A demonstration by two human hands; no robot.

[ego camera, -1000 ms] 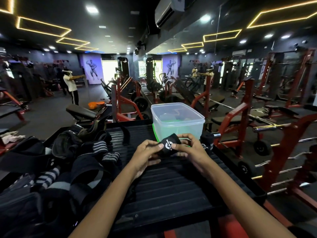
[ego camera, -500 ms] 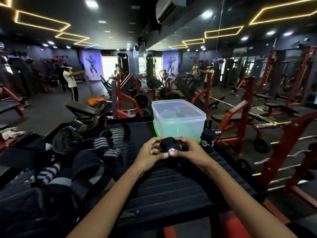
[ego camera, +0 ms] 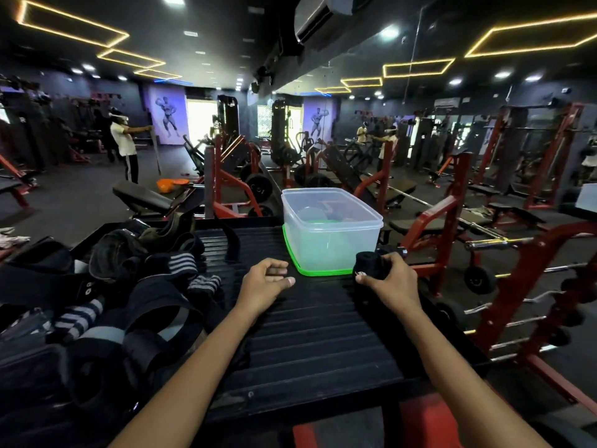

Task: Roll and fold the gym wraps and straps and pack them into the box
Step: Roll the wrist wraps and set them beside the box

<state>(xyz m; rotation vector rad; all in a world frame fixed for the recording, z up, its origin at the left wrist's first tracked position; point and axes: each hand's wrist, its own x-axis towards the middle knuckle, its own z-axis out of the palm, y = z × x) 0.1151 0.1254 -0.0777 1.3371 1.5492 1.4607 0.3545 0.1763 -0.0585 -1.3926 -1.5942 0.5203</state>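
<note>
On the far left of the black ribbed table point(ego camera: 323, 344) lies a messy pile of wraps and straps point(ego camera: 106, 305). They are black, and some have grey and white stripes. They are tangled over each other, so I cannot count them. Next comes the left hand point(ego camera: 263, 284). It rests on the table near the middle with its fingers loosely curled and it holds nothing. Just past it, at the back of the table, stands one clear plastic box point(ego camera: 329, 234) with no lid on top. It sits on a green lid point(ego camera: 310, 271). The long side of the box runs away from the person, toward the back. To the right of the box is the right hand point(ego camera: 391, 279). Its fingers and thumb are wrapped around one rolled black wrap point(ego camera: 366, 266). The roll is just beside the front right corner of the box, low over the table. It stands mostly upright in the hand, and a small white mark shows near its bottom. I cannot tell if the roll touches the table.
</note>
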